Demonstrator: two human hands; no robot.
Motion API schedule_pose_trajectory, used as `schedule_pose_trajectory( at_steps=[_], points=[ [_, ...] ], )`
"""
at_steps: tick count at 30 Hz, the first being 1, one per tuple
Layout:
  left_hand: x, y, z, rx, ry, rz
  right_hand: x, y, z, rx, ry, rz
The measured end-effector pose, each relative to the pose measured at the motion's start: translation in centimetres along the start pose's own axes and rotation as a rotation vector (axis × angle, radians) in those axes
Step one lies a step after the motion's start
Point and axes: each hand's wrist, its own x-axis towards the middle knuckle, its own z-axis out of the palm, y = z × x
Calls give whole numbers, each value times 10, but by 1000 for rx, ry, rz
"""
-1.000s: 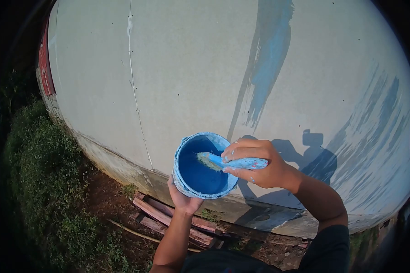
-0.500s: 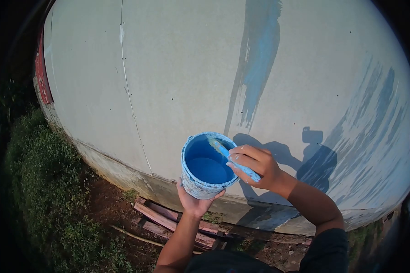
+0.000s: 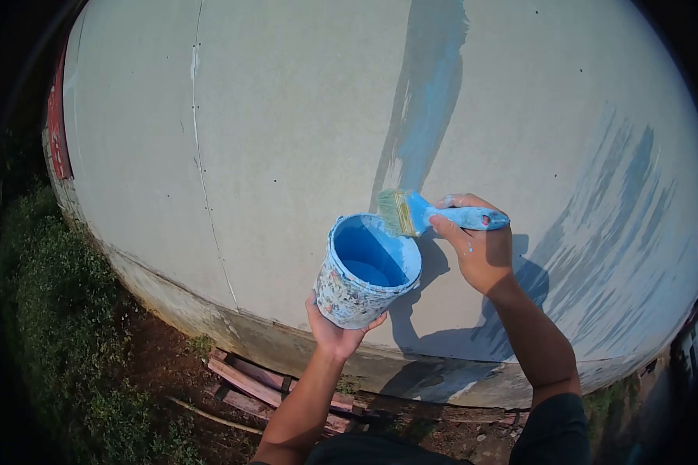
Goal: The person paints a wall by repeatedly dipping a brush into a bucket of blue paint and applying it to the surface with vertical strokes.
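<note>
The left hand (image 3: 340,332) cups the paint bucket (image 3: 349,291) from beneath, just out from the wall (image 3: 302,116)'s lower edge. The right hand (image 3: 479,244) is closed around the paintbrush (image 3: 442,215)'s handle, its bristles at the bucket's upper rim, toward the wall's blue streak (image 3: 430,101).

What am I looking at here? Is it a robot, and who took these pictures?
No robot here! It's a person with bare hands, wearing one camera on their head. Every picture comes from that camera, looking forward and down.

The left hand holds up a messy bucket with blue paint inside. The right hand holds a wide brush by its handle, with the bristles near the bucket's rim.

In front is a big pale wall with blue streaks on it. Below, boards lie on the ground, and green plants grow at the left.
</note>
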Motion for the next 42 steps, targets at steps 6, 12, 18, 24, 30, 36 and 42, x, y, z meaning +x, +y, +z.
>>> schedule_pose_trajectory(
  at_steps=[6,12,18,24,30,36,42],
  points=[
    [8,-5,13,11,-7,-7,54,20,7,118,421,-149],
    [-9,-6,-2,-45,-22,20,61,77,56,113,530,-313],
    [-28,6,-17,-20,51,51,56,119,60,-27,556,-379],
    [-40,8,-23,-3,87,108,65,73,27,-184,466,-717],
    [-50,13,-33,30,113,98,55,103,41,-899,195,-944],
    [-64,29,-37,39,192,112,-3,110,49,-695,-229,-708],
    [-64,37,-54,6,98,54,47,99,28,-585,-199,-468]
  ],
)
